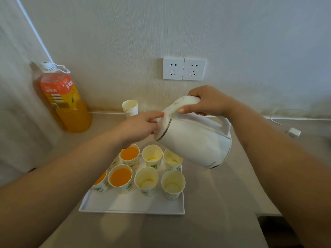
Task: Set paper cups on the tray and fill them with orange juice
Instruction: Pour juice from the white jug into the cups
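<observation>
**Kettle tipped left over far row, mouth just above next empty cup**

White kettle [193, 140] hangs over the tray's [132, 206] far-right part. Its long axis runs from handle at right down-left to the mouth. Mouth sits above the far-row empty cup [152, 154], just right of a filled cup [129, 153]; no stream visible. R hand [207, 102] wraps the handle, thumb along top. L hand [139, 126] is nearer the mouth, index straight on the lid edge, other fingers partly hidden. Four cups on right are empty, three w/ juice show on left. Juice bottle [62, 101] stands capped far left, well apart; cup stack [130, 107] by wall. Likely next: more tilt, mouth centred over that cup.
</observation>
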